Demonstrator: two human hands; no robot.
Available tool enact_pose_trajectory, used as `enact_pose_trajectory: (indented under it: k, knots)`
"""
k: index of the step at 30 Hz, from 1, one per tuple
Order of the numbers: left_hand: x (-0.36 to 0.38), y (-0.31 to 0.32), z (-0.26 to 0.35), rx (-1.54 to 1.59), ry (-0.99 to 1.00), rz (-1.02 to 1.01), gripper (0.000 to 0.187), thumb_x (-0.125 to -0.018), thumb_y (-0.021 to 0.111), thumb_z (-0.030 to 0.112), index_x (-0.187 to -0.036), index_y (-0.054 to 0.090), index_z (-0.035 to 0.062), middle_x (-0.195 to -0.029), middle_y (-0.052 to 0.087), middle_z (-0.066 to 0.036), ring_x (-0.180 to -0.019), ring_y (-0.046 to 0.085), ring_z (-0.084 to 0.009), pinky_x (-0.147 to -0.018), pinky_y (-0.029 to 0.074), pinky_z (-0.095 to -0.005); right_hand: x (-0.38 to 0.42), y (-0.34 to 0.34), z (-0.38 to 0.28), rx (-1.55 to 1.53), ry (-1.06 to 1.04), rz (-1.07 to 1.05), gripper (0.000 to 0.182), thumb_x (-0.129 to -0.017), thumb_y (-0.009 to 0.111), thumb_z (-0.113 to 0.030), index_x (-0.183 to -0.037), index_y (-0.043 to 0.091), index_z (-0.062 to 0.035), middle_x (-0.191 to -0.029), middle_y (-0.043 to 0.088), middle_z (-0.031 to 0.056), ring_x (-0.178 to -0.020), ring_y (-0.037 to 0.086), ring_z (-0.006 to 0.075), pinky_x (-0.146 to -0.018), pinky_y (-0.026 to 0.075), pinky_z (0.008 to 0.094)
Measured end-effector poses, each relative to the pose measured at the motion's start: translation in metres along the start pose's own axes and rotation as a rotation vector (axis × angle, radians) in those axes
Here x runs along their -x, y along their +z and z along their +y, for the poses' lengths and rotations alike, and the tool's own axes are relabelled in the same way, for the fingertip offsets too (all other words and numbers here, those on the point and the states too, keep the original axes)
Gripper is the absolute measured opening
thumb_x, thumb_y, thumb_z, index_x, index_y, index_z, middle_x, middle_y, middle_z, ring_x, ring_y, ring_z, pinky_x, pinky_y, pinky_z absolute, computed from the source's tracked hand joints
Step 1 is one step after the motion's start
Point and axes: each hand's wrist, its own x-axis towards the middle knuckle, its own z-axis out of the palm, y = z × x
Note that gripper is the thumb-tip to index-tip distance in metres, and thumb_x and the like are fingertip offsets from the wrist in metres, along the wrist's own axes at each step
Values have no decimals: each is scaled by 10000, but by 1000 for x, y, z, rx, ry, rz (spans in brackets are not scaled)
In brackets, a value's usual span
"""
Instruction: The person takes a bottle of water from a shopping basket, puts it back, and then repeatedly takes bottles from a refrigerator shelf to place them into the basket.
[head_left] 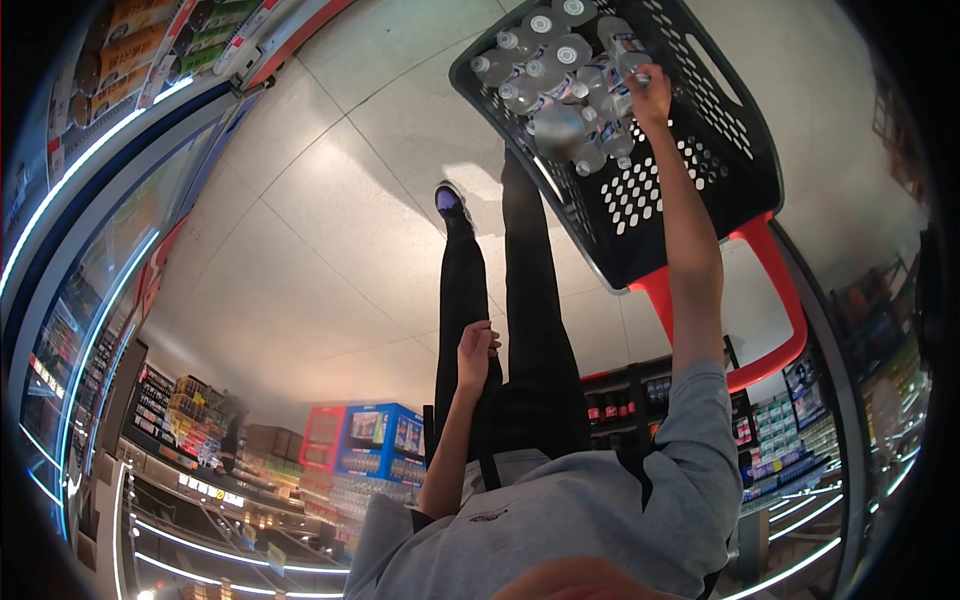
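A black perforated shopping basket (735, 190) with a red handle (790, 310) stands at the upper right. Clear plastic bottles (545, 70) with pale caps are packed in its far part; several stand upright and some lie tilted. My right hand (651, 97) reaches into the basket with its fingers closed around the lower end of a water bottle (622, 42), which leans by the basket's far side. My left hand (474, 352) hangs in front of my thigh, its fingers curled with nothing visible in them.
A glass-fronted cooler (110, 290) with lit edges and stocked shelves runs along the left. Pale floor tiles (330, 200) lie between it and the basket. A blue display crate (385, 440) and shelves of bottles (610, 408) stand behind me.
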Motion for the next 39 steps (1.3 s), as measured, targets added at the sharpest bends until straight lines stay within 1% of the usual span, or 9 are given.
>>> enact_pose_trajectory:
  k: [4,7,13,16,19,28,31,34,39]
  knots:
    - [4,-1,8,9,20,15,232,-980,486,127,-1171,544,10,-915,618,-47,-779,577,-94,-671,476,-232,3,-7,-36,-7,-114,6,302,-831,700,-210,-1093,591,-109,-1029,547,166,-962,569,338,-830,472,407]
    - [1,-3,6,-4,14,11,228,-981,484,123,-1170,543,8,-913,618,-48,-785,576,-93,-678,477,-231,2,-11,-60,-121,-104,-125,298,-837,682,-212,-1113,597,-136,-1069,530,167,-966,573,348,-854,479,419]
    - [3,0,13,-43,-2,-10,239,-986,507,175,-1177,548,37,-947,626,-52,-819,595,-111,-719,495,-255,-22,17,-68,-83,-243,-70,359,-844,669,-226,-1190,591,-168,-1100,510,178,-960,580,347,-852,489,421]
    - [5,4,17,-28,-9,-3,238,-972,498,140,-1169,544,14,-921,621,-49,-810,587,-110,-715,472,-245,-22,26,-69,-26,-202,-31,363,-855,669,-234,-1203,594,-164,-1085,514,180,-905,588,329,-816,497,413]
    - [3,2,15,-42,-14,-3,236,-971,496,137,-1170,544,20,-927,621,-50,-816,589,-109,-714,473,-245,-17,23,-73,-36,-127,-28,380,-855,662,-239,-1222,585,-173,-1143,503,190,-998,547,347,-886,468,428]
    - [2,-3,15,-85,-2,4,237,-987,499,162,-1184,547,38,-952,626,-54,-823,597,-113,-731,497,-258,-17,21,-85,236,-427,219,321,-791,703,-251,-1068,632,-105,-1074,572,134,-1036,526,313,-910,438,425]
    - [2,1,16,-57,-16,-11,232,-977,486,136,-1170,537,17,-928,616,-49,-812,584,-106,-712,473,-240,-20,0,-121,177,-680,202,353,-812,680,-241,-1125,620,-89,-1091,588,114,-1042,532,307,-940,414,435]
    - [0,6,14,-61,-18,-22,228,-981,487,141,-1165,538,15,-924,618,-50,-811,587,-107,-708,471,-240,-15,-3,-150,203,-585,44,344,-781,641,-140,-1121,631,-83,-1096,542,182,-1014,523,361,-865,450,457]
    - [2,13,19,-53,-20,-22,221,-982,487,141,-1155,539,14,-916,618,-49,-801,588,-107,-701,468,-241,-25,9,-143,285,-506,1,444,-765,655,-130,-1206,610,-100,-1173,483,174,-1090,461,362,-938,403,463]
